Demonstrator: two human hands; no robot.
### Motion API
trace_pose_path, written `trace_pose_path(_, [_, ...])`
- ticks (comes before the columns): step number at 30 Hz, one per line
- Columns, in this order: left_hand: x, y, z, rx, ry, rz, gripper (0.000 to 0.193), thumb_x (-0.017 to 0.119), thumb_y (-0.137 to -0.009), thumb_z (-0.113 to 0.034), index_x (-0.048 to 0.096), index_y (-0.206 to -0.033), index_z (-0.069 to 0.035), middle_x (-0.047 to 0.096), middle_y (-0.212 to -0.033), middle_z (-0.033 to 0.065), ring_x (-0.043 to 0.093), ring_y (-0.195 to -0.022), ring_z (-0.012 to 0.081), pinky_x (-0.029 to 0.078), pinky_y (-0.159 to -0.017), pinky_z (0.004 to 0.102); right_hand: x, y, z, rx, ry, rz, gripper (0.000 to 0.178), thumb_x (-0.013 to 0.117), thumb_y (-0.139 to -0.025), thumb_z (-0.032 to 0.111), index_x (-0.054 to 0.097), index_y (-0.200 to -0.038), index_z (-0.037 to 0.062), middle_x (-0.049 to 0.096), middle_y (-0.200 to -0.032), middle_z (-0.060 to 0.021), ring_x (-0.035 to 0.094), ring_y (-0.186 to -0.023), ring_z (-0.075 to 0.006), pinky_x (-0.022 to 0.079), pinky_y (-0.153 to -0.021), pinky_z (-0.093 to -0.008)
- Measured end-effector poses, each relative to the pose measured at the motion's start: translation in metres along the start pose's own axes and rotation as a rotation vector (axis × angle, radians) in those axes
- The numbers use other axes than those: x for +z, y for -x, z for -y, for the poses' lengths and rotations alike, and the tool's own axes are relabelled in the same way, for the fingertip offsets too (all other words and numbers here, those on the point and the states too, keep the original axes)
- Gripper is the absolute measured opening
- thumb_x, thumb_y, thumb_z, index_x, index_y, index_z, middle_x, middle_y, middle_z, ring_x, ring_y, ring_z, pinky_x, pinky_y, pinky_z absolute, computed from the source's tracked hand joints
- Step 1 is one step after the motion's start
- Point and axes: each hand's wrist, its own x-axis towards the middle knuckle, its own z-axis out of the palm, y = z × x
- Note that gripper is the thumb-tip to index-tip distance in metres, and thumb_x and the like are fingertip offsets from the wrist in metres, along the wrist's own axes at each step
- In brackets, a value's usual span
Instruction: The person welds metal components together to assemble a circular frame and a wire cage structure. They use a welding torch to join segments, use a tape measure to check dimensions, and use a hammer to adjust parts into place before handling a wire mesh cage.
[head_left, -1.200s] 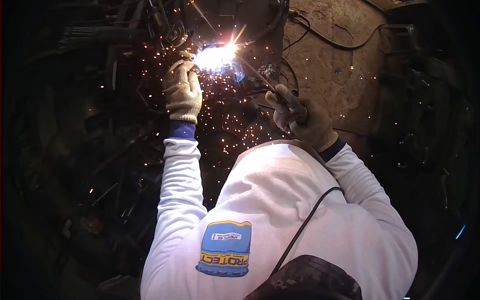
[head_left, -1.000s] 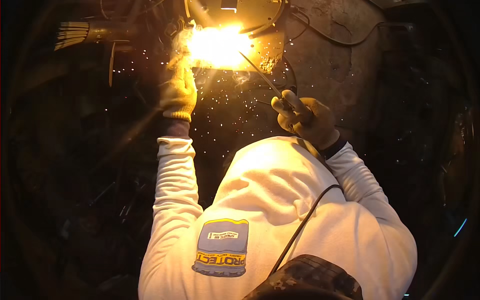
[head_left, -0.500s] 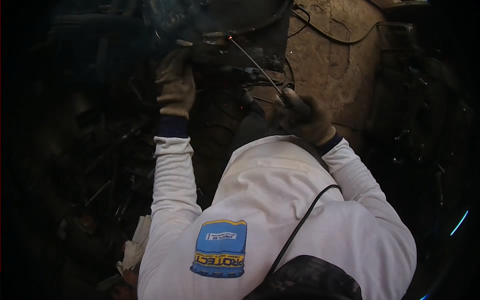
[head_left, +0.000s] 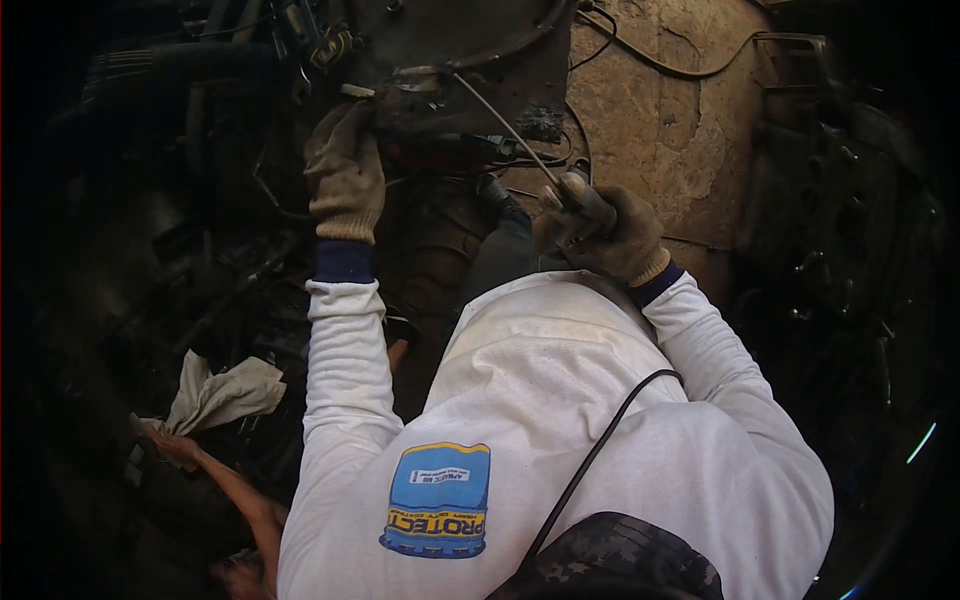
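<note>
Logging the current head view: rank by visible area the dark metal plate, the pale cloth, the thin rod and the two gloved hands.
1. Dark metal plate
2. Left gloved hand and right gloved hand: too alike to rank
3. Pale cloth
4. Thin rod: long but very narrow

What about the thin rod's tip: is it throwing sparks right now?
No, the thin rod extends from the right hand over the dark plate with no sparks or glare at its tip.
</note>
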Motion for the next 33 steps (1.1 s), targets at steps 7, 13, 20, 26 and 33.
trace_pose_path(7, [-0.001, -0.001, 0.0, -0.01, -0.002, 0.014, 0.028, 0.063, -0.09, -0.009, 0.071, -0.117, -0.006, 0.069, -0.119, 0.0166, 0.064, -0.113, 0.0352, 0.051, -0.098, 0.0446, -0.001, -0.005, 0.005, -0.049, 0.073, -0.008, 0.054, 0.095, -0.061, 0.018, 0.068, -0.106, 0.0044, 0.075, -0.091, -0.0152, 0.075, -0.081, -0.0242, 0.06, -0.071, -0.0356])
trace_pose_path(13, [-0.005, -0.003, -0.004, -0.013, 0.022, 0.028, 0.028, 0.063, -0.09, -0.009, 0.071, -0.116, -0.006, 0.068, -0.119, 0.0166, 0.064, -0.111, 0.0349, 0.051, -0.098, 0.0445, 0.0, -0.005, 0.008, 0.008, 0.049, 0.011, 0.05, 0.092, -0.065, 0.019, 0.068, -0.107, 0.0037, 0.074, -0.091, -0.0156, 0.075, -0.083, -0.0257, 0.06, -0.073, -0.0359])
trace_pose_path(20, [-0.003, -0.001, -0.002, -0.044, -0.011, 0.054, 0.029, 0.061, -0.092, -0.01, 0.07, -0.12, -0.005, 0.066, -0.123, 0.017, 0.061, -0.117, 0.0348, 0.049, -0.101, 0.0445, 0.002, -0.003, 0.001, -0.003, -0.002, 0.018, 0.046, 0.09, -0.067, 0.012, 0.067, -0.106, 0.0022, 0.074, -0.09, -0.0137, 0.075, -0.082, -0.0234, 0.061, -0.072, -0.0343])
trace_pose_path(26, [0.0, -0.001, 0.002, 0.027, 0.027, 0.032, 0.025, 0.063, -0.09, -0.008, 0.071, -0.115, -0.007, 0.068, -0.119, 0.0162, 0.063, -0.111, 0.0355, 0.051, -0.098, 0.0445, 0.003, -0.003, -0.006, -0.044, 0.072, 0.013, 0.044, 0.088, -0.071, 0.016, 0.068, -0.109, 0.0031, 0.074, -0.091, -0.0149, 0.075, -0.082, -0.0254, 0.06, -0.069, -0.0355])
trace_pose_path(33, [-0.004, 0.002, 0.002, 0.109, -0.064, 0.014, 0.029, 0.064, -0.09, -0.006, 0.066, -0.118, -0.007, 0.066, -0.119, 0.0153, 0.064, -0.111, 0.0335, 0.052, -0.098, 0.0435, -0.007, -0.028, 0.036, -0.019, -0.094, 0.336, 0.042, 0.069, -0.092, 0.015, 0.065, -0.134, 0.0133, 0.068, -0.128, 0.0013, 0.067, -0.111, -0.0122, 0.056, -0.083, -0.0256])
